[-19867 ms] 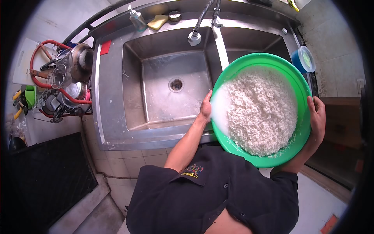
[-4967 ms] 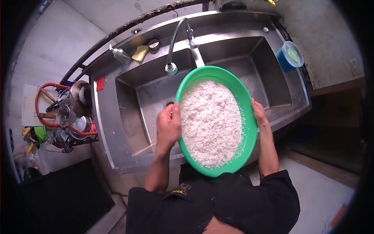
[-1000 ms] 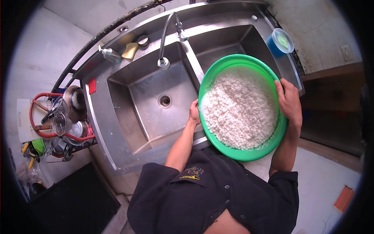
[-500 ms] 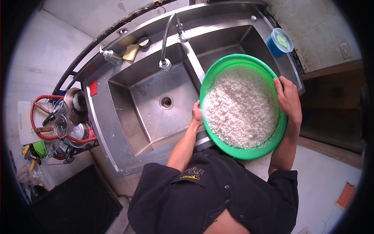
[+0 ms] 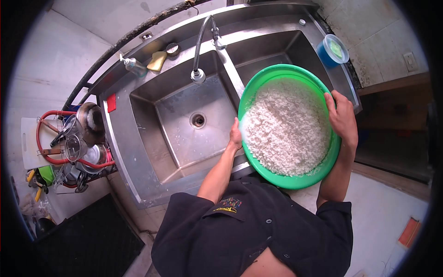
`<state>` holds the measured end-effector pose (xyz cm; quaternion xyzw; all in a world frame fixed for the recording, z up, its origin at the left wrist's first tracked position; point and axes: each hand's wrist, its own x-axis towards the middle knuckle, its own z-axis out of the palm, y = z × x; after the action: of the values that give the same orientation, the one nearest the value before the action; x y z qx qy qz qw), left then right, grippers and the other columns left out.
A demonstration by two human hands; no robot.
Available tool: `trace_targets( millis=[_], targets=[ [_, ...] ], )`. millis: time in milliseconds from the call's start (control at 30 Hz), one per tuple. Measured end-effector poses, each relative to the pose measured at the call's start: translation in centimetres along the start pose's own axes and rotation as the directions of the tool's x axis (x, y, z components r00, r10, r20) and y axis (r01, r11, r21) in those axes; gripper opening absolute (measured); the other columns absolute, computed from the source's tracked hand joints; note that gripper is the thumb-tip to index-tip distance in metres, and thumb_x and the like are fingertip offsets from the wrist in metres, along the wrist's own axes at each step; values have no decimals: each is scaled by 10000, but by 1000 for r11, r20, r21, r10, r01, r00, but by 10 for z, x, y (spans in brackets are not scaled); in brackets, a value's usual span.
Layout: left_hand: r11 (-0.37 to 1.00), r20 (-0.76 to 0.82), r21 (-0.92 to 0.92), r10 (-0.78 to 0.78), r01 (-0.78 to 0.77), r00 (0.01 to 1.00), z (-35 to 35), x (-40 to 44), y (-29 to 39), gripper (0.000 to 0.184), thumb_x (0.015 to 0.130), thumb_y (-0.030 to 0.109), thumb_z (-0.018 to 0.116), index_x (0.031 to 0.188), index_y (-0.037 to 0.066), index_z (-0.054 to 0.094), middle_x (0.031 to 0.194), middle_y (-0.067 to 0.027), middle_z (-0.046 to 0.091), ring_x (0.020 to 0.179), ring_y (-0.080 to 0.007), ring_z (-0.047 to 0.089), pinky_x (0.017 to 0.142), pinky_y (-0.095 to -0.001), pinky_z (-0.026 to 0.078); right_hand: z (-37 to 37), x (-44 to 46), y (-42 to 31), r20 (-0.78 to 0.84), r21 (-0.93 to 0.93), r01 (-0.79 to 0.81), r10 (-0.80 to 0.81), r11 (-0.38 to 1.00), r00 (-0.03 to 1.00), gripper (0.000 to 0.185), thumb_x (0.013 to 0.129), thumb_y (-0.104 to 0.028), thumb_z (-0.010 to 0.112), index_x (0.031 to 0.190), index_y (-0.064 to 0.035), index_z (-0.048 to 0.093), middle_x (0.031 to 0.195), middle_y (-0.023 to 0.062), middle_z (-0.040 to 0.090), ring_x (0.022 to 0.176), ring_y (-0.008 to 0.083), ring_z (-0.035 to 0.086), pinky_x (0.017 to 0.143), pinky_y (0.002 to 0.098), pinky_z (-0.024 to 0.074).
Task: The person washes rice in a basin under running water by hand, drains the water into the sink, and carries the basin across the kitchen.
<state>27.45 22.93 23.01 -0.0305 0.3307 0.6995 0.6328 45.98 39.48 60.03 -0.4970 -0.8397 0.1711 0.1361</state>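
Green basin (image 5: 280, 181) right of frame centre, heaped with white grains (image 5: 288, 131). Left hand (image 5: 236, 135) grips its left edge, fingers mostly hidden — right hand (image 5: 343, 119) grips the right rim. Basin partly blocks the right sink compartment (image 5: 270, 48); grains too fine to identify.

Roomy left basin (image 5: 187, 141) (spout (image 5: 198, 75) overhead); tub (image 5: 295, 182) alongside

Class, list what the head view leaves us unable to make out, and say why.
In the head view:
Basin: floor hidden under the white heap.
Left hand: some fingers hidden by the basin.
Right sink: near part hidden by the basin.
Shirt logo: too small to read.
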Motion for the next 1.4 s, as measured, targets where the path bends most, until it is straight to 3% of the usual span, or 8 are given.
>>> trace_targets(
  millis=[367, 767, 967, 1067, 1400],
  targets=[
    [998, -35, 60, 29, -27, 999, 9, -6, 5, 572, 1030, 455, 284, 1253, -9, 533, 1184, -150, 626, 1040, -239, 628, 944, -356, 489, -2, -1, -9, -3, -19, 0, 0, 1000, 1000, 345, 977, -271, 525, 809, 27, 485, 738, 275, 525, 757, 502, 472, 593, 488, 374],
    [996, -25, -88, 21, -23, 999, 5, -1, 0, 535, 1024, 422, 325, 1215, -21, 554, 1135, -149, 642, 1003, -246, 645, 902, -365, 519, -1, -1, -10, -13, -21, 9, -9, 1000, 1000, 330, 974, -259, 524, 810, 26, 492, 742, 277, 532, 777, 501, 489, 602, 502, 371],
    [996, -42, -78, 31, -34, 999, 6, -1, 1, 533, 1022, 420, 329, 1196, -23, 569, 1134, -152, 644, 1002, -244, 640, 919, -354, 506, -1, 0, -10, -13, -22, 3, -3, 1000, 1000, 334, 976, -262, 523, 809, 25, 491, 740, 277, 534, 774, 500, 494, 601, 503, 372],
    [986, -10, -161, -40, 38, 999, 2, 2, 0, 535, 1019, 426, 331, 1200, -18, 570, 1146, -149, 642, 1017, -245, 634, 935, -352, 495, -2, 0, -11, -1, -46, -19, 19, 999, 1000, 336, 976, -267, 524, 811, 24, 492, 741, 275, 537, 771, 499, 495, 601, 504, 373],
    [994, -23, -111, -7, 4, 1000, 12, -4, 5, 522, 1008, 429, 345, 1238, 12, 559, 1206, -135, 623, 1080, -249, 608, 978, -363, 463, -3, 0, -16, 8, -47, -7, 7, 999, 1000, 329, 975, -266, 525, 817, 21, 498, 750, 272, 546, 771, 499, 499, 604, 506, 375]
  ],
)
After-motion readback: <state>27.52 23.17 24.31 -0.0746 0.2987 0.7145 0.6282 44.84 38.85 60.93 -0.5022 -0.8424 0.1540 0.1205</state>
